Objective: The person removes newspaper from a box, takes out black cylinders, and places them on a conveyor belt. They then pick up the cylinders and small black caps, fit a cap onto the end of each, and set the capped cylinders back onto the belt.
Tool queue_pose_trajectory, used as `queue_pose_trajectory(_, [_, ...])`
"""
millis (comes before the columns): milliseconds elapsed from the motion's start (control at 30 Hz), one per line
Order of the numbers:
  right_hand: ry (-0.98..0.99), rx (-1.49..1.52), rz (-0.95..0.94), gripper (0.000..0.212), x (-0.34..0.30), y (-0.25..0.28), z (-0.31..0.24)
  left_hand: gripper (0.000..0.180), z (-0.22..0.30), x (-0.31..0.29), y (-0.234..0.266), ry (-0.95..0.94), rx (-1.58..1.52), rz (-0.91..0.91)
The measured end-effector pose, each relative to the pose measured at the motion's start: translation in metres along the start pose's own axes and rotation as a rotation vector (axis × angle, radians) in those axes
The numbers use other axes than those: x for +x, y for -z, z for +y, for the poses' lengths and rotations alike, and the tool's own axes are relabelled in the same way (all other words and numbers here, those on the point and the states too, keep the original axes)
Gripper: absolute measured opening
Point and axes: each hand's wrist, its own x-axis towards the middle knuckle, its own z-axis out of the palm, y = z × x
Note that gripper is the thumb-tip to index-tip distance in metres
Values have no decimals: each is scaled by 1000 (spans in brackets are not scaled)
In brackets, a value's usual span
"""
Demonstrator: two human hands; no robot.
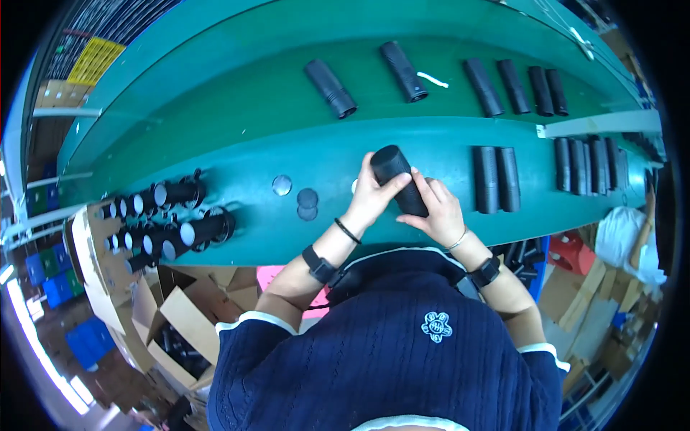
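A black cylindrical tube point(411, 197) is held between both hands over the near edge of the green bench, tilted with its far end to the left. My left hand point(371, 192) grips the upper part, thumb laid across its side. Around the lower part are the fingers of my right hand point(438, 209). Left of my hands lie two dark discs, one disc point(307, 198) partly beside the other disc point(307, 213), and a clear, shiny disc point(282, 185). A small white thing shows partly behind my left hand.
Two black tubes point(497, 179) lie right of my hands, with several tubes point(589, 166) farther right. Across the green belt point(259, 108) more tubes point(330, 88) lie spread out. Black cylinders with pale ends point(205, 230) stand at the left. Below is an open carton point(190, 316).
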Motion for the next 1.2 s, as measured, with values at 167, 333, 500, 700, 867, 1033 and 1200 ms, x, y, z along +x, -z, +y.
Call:
queue_pose_trajectory(167, [-440, 812, -162, 39, 13, -7, 5, 50, 13, -29, 42, 180, -475, -255])
queue_pose_trajectory(333, [-598, 1372, -572, 43, 22, -35, 10, 61, -24, -56, 73, 246, -407, -369])
queue_pose_trajectory(500, [-706, 1369, -546, 42, 7, -64, 16, 58, -33, -72, 73, 239, -260, -237])
queue_pose_trajectory(700, [-870, 1584, -547, 45, 15, -59, -6, 49, -3, -83, 46, 257, -278, -74])
queue_pose_trajectory(867, [-712, 1438, -659, 38, 13, -62, 1, 42, -12, -90, 38, 220, -189, 72])
queue_pose_trajectory(1033, [-678, 1413, -832, 38, -2, -39, -1, 49, -7, -109, 46, 14, 401, -174])
queue_pose_trajectory(1200, [-453, 1433, -780, 36, -8, -34, 6, 52, 28, -96, 39, -483, 837, -307])
